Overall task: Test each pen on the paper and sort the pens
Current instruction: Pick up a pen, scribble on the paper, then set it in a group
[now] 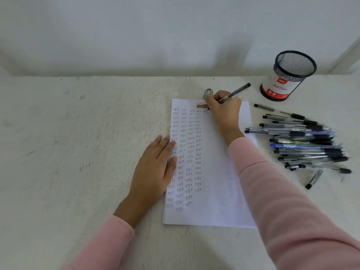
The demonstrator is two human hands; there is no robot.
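A white sheet of paper (pixel 218 172) lies on the table, its left half filled with columns of the handwritten word "test". My right hand (pixel 224 110) grips a black pen (pixel 236 92) in writing pose, tip down near the paper's top edge, beside a metal clip (pixel 206 98). My left hand (pixel 155 168) lies flat with fingers spread on the paper's left edge. A heap of several pens (pixel 303 141) lies on the table right of the paper.
A black mesh pen cup (pixel 288 76) with a red and white "Ball Pens" label stands at the back right. One loose pen (pixel 314 179) lies just below the heap. A white wall (pixel 136 36) runs behind the pale table (pixel 78 152).
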